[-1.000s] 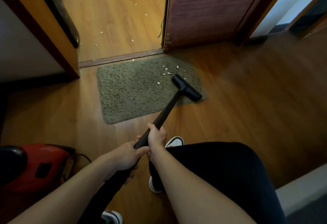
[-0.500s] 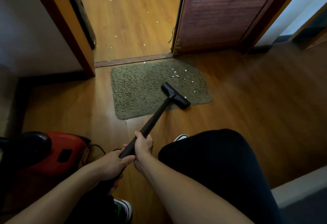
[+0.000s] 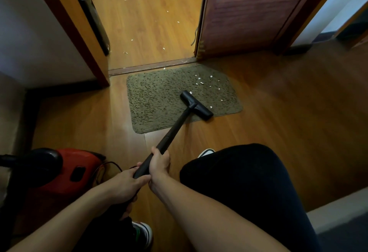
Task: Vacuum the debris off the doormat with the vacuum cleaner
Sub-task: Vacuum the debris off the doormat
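Both hands are clamping the long black vacuum wand [image 3: 175, 126] — the left hand [image 3: 123, 182] wrapping its near end, the right hand [image 3: 159, 164] curling round it just beyond, the two touching. The flat black nozzle [image 3: 196, 105] is resting on the near right part of the rectangular olive-green shaggy doormat [image 3: 159, 100], which is lying on the brown wooden floor [image 3: 278, 112] by the doorway. Small white debris scraps [image 3: 201, 82] are lying on the mat's far right — one just beside the nozzle's far end. The red canister vacuum body [image 3: 77, 170] is sitting near left.

speckled olive doormat [image 3: 159, 100]; red vacuum cleaner [image 3: 79, 170]
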